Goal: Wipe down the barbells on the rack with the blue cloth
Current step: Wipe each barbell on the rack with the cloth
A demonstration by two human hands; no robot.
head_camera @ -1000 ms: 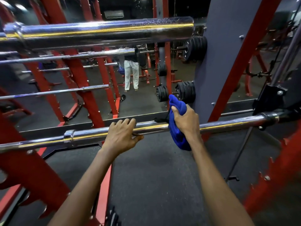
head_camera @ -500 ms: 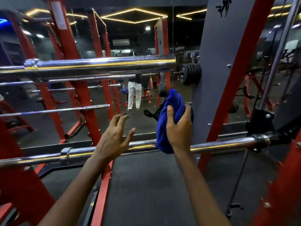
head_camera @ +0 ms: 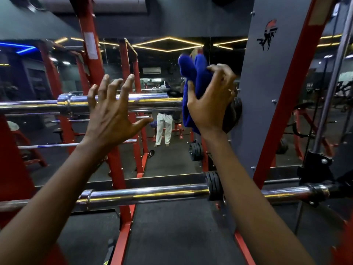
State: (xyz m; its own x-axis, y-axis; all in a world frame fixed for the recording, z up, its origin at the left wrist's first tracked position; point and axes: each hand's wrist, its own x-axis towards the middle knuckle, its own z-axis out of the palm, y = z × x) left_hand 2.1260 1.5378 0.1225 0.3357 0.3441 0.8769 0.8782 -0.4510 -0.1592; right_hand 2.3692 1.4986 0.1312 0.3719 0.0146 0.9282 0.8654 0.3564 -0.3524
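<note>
We held our left hand (head_camera: 112,115) up, fingers (head_camera: 126,84) spread, before the upper bar (head_camera: 152,101); our right hand (head_camera: 210,104) clutched the cloth (head_camera: 197,73) by its end.

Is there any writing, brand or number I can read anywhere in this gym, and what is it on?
No words or numbers can be read.
Logo on the grey panel: a red and black emblem, no letters legible.
White label on the red upright: too blurred to read.
</note>
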